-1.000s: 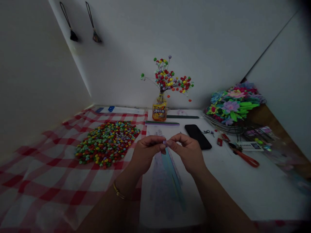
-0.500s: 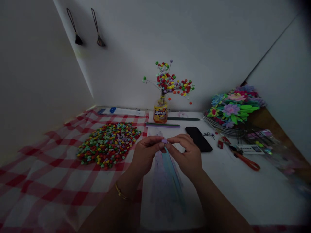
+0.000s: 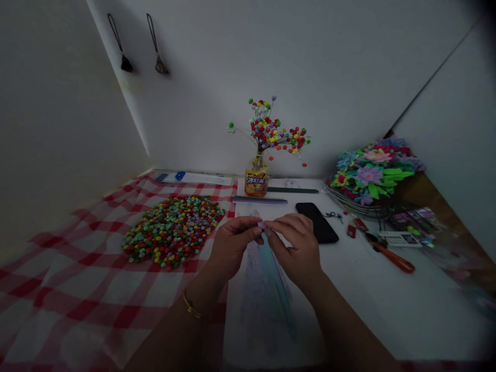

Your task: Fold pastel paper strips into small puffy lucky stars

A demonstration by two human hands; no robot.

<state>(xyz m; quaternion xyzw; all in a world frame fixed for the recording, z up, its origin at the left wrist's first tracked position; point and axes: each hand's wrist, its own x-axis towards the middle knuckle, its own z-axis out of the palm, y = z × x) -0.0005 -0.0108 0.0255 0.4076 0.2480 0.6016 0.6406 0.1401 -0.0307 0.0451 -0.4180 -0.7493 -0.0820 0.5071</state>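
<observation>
A small lilac paper star [image 3: 261, 225] is held up between my two hands over the table. My left hand [image 3: 232, 243] pinches it from the left with thumb and forefinger; a gold bangle circles that wrist. From the right, the thumb and fingertips of my right hand [image 3: 296, 243] close on its other edge. Fingertips partly cover the star, so its exact folds are hard to make out. Below the hands lie teal paper strips [image 3: 277, 284] and pale purple paper strips [image 3: 253, 294], spread lengthwise toward me.
A large heap of colourful paper stars [image 3: 174, 230] lies on the checked cloth [image 3: 96, 279] at left. Behind my hands stands a bottle [image 3: 256, 182] with star-tipped stems. At right are a black phone [image 3: 318, 222], an orange-handled tool [image 3: 395, 258] and fuzzy flowers [image 3: 370, 173].
My right fingers have shifted slightly, the forefinger now straighter over the star's edge. The star has turned a little between the fingertips. My left hand stays nearly where it was.
</observation>
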